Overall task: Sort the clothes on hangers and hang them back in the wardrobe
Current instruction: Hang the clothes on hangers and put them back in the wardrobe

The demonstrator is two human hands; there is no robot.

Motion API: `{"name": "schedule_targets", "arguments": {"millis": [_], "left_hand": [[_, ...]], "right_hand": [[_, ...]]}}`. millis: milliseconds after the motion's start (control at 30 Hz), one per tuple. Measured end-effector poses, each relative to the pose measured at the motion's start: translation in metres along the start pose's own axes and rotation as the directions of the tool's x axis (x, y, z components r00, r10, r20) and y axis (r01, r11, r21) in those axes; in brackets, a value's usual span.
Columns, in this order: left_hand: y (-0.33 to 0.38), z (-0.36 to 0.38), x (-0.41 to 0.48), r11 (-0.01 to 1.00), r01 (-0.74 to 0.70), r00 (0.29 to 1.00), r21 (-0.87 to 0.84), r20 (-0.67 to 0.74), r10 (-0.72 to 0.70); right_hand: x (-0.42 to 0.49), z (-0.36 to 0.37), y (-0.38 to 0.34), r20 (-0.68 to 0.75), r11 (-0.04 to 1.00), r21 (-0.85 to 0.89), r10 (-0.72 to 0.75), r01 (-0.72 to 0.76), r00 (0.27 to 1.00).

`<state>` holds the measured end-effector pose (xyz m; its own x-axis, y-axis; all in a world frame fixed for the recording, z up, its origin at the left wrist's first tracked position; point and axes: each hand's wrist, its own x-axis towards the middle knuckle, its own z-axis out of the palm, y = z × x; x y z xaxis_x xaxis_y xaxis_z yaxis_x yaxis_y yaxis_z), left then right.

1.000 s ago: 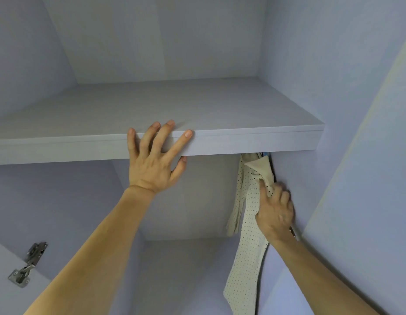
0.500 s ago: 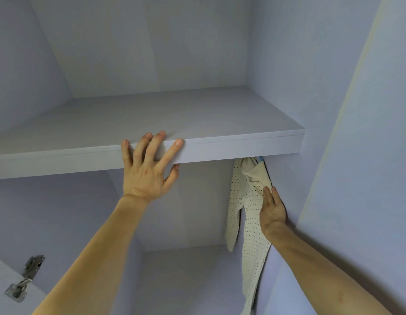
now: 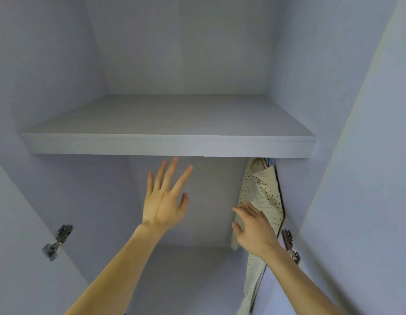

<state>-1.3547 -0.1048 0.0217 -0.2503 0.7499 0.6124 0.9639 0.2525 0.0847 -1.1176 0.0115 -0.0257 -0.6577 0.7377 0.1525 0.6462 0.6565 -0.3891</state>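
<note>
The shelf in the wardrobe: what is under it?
A cream dotted shirt hangs under the shelf, at its right end. The left hand and right hand are open below, holding nothing. The shelf's front edge hides what the shirt hangs from.

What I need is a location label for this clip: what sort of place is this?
Most likely the inside of a wardrobe: a pale shelf spans it, a dotted cream garment hangs beneath on the right, and a metal door hinge sits at the left.
</note>
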Motion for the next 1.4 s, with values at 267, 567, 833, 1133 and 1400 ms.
{"name": "schedule_targets", "arguments": {"millis": [267,567,833,1133,1400], "left_hand": [[-0.068,-0.028,-0.256,0.867,0.491,0.774,0.088,0.413,-0.48],[-0.041,-0.187,-0.56,0.234,0.907,0.13,0.35,0.296,-0.946],[0.073,-0.297,-0.737,-0.354,0.867,-0.403,0.351,0.077,-0.912],[0.21,-0.337,-0.824,-0.772,0.62,-0.768,0.141,-0.096,-0.634],[0.277,-0.315,-0.844,-0.915,0.396,-0.916,-0.076,-0.101,-0.388]], "right_hand": [[-0.069,0.07,-0.109,0.013,0.924,0.255,-0.296,0.284,0.955],[-0.214,0.174,-0.276,0.33,0.657,0.465,-0.751,0.593,0.572],[-0.368,0.21,-0.392,0.474,0.31,0.572,-0.88,0.76,0.003],[-0.508,0.224,-0.458,0.402,-0.088,0.71,-0.764,0.699,-0.505],[-0.577,0.252,-0.484,0.36,-0.341,0.735,-0.536,0.586,-0.763]]}}
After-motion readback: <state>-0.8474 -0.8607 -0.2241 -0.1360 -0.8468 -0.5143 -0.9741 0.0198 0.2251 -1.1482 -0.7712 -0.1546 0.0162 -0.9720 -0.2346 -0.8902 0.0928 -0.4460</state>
